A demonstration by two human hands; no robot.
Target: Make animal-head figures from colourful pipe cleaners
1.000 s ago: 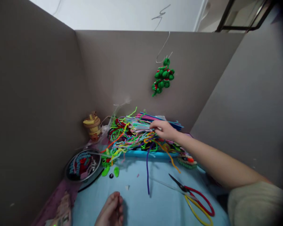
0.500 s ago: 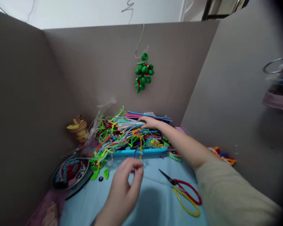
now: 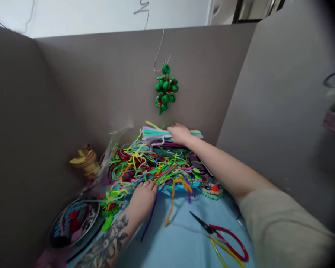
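We see a bundle of straight pastel pipe cleaners (image 3: 156,134) lifted above the far side of a tangled heap of coloured pipe cleaners (image 3: 153,165), close to the far wall of the grey cardboard enclosure (image 3: 106,82). Our right hand (image 3: 180,134) grips the bundle at its right part, fingers curled over the strands, so that the bundle lies roughly level and points left. Our left hand (image 3: 142,197) rests palm down on the near edge of the heap, fingers loosely spread on the strands and not clenched around any of them; a purple pipe cleaner (image 3: 150,217) and an orange pipe cleaner (image 3: 171,203) trail from just beside it toward us over the light blue table (image 3: 173,245).

The heap sits in a blue tray (image 3: 181,186), of which only a bit of the near rim shows. To the right of the heap, at the near corner, lies a small round knitted piece (image 3: 211,190) with a red centre. Nearer to us and to the right lie scissors (image 3: 223,234) with red and yellow handles, blades pointing left and far. To the left of the heap stands a small yellow-brown figurine (image 3: 85,163), and nearer on the left sits a round dark dish (image 3: 72,223) holding bits of blue and red. Between dish and left hand lies a green pipe-cleaner figure (image 3: 108,210). Above the bundle, a green ornament (image 3: 165,89) with red touches hangs from a wire hook (image 3: 158,56) on the far wall.
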